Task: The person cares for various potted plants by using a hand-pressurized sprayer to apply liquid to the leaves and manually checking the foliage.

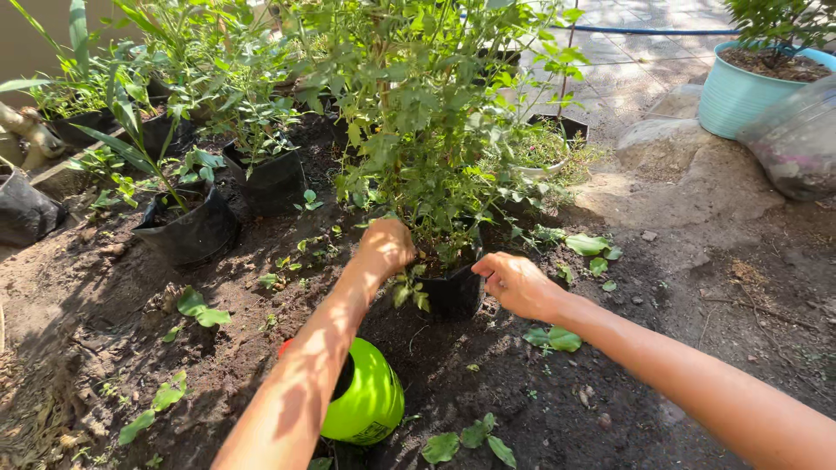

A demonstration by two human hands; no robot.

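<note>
Fingers of the left hand (386, 246) curl over the near-left rim of a black grow bag (453, 292), gripping its edge at the foot of the stems. Fingers of the right hand (515, 284) are bent inward and pinch the bag's right rim — thumb side toward the plant. Both forearms reach in from the bottom of the view, the left one partly in shade, the right one in full sun.

The grow bag sits on dark soil (488, 383), between the two hands, just above the middle of the frame. A tall leafy shrub (427, 113) rises out of it and fills the upper centre.

Under the left forearm, on the soil — a bright green sprayer bottle (367, 399) with a bit of red at its top, partly hidden by the arm.

Further out, left: more black grow bags, one holding a narrow-leaved plant (187, 231), another behind it (270, 178), a third at the far left edge (22, 209). Loose green leaves lie scattered on the soil. Upper right: a pale turquoise pot (740, 91) with soil in it, next to a clear plastic bag (797, 144), both by a stone slab (688, 170).
</note>
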